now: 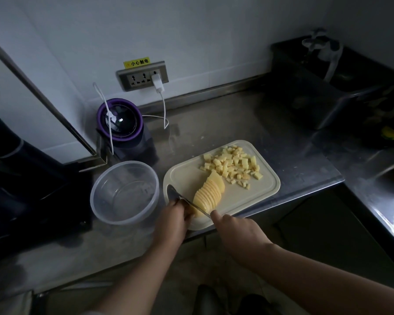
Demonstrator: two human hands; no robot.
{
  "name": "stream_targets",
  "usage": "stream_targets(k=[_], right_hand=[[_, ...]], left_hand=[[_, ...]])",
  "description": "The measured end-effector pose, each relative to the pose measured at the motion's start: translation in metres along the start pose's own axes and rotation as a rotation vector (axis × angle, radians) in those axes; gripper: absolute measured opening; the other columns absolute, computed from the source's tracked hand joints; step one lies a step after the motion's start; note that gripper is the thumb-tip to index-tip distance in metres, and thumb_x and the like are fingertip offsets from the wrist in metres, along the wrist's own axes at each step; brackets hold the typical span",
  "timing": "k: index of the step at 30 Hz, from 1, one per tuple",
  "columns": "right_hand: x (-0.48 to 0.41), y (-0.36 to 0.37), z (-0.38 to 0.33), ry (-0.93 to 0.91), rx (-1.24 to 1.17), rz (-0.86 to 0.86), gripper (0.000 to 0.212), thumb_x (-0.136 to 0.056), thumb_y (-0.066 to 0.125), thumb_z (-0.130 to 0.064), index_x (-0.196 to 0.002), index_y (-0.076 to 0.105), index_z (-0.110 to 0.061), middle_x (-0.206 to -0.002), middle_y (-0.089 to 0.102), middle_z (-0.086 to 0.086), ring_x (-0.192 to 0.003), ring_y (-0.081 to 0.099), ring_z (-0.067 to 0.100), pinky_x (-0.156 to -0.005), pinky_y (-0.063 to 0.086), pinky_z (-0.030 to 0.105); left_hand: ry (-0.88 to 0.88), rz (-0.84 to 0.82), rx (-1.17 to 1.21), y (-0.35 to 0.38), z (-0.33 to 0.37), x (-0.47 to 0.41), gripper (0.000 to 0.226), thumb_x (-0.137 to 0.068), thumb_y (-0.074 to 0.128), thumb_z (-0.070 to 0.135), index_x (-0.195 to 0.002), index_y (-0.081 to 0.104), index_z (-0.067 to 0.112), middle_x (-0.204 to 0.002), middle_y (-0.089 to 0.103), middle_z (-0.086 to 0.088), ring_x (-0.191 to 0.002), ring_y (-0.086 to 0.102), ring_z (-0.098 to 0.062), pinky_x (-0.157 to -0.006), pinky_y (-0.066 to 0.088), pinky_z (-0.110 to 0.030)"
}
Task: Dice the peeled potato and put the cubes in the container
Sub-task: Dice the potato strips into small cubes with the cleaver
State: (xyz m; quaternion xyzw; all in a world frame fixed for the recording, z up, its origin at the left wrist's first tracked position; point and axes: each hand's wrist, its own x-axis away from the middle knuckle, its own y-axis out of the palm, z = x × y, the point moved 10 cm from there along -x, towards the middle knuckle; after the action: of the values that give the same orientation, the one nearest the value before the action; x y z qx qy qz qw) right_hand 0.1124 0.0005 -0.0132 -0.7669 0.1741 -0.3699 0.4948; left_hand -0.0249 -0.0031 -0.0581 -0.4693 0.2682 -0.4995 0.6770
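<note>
The slicing stage is in hand. The potato (210, 192) lies on the board (187, 173), near its front edge, and most of it is already cut into thin slices that lean on one another in a fan. The uncut end is gripped under the curled fingers of the left hand (172, 218). The knife (175, 194) is laid across that end, its tip pointing towards the container (127, 163). It is held by the right hand (237, 228), which is closed round the handle with the forefinger stretched along the back of the blade (the handle itself is hidden by the hand).

A heap of finished cubes (232, 164) is gathered at the far right of the board, apart from the slices. The container stands just left of the board on the tabletop (214, 123), and nothing can be seen in it. The task is judged to be roughly half done.

The last slices are to be cut next, with the left fingertips kept clear of the edge. The fan must then be stacked, cut into sticks and cut across.

A yellow label (137, 62) above the socket (142, 76) is read as 小心触电, though the light is dim. No brand can be made out on the blender (120, 120) or the charger (157, 84).
</note>
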Motion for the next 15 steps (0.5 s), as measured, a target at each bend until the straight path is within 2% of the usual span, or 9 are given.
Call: stream_targets(k=[6,10,15], right_hand=[[-0.005,0.003,0.002,-0.017,0.005,-0.035,0.055,-0.1,0.051,-0.019,-0.147,0.023,-0.018,-0.09,0.059,0.005,-0.068,0.056,0.012,-0.065,0.051,0.026],[-0.006,0.008,0.004,-0.021,-0.014,-0.077,0.052,-0.1,0.051,-0.019,-0.145,0.026,-0.018,-0.091,0.059,0.005,-0.074,0.059,0.013,-0.07,0.053,0.026],[-0.007,0.014,0.01,0.003,-0.065,-0.114,0.046,-0.101,0.048,-0.021,-0.143,0.03,-0.019,-0.1,0.062,0.004,-0.087,0.065,0.016,-0.076,0.055,0.027]], left_hand=[[0.011,-0.017,-0.021,0.005,0.0,-0.003,0.027,-0.094,0.055,0.031,-0.117,0.059,0.017,-0.118,0.059,-0.002,-0.106,0.057,-0.016,-0.09,0.047,-0.029],[0.008,0.001,-0.054,0.007,-0.005,-0.001,0.022,-0.096,0.051,0.018,-0.117,0.058,0.017,-0.119,0.059,-0.002,-0.107,0.057,-0.015,-0.093,0.047,-0.029],[0.038,0.036,-0.061,0.004,-0.001,-0.001,0.027,-0.094,0.055,0.018,-0.121,0.055,0.016,-0.123,0.055,0.001,-0.111,0.054,-0.014,-0.092,0.044,-0.024]])
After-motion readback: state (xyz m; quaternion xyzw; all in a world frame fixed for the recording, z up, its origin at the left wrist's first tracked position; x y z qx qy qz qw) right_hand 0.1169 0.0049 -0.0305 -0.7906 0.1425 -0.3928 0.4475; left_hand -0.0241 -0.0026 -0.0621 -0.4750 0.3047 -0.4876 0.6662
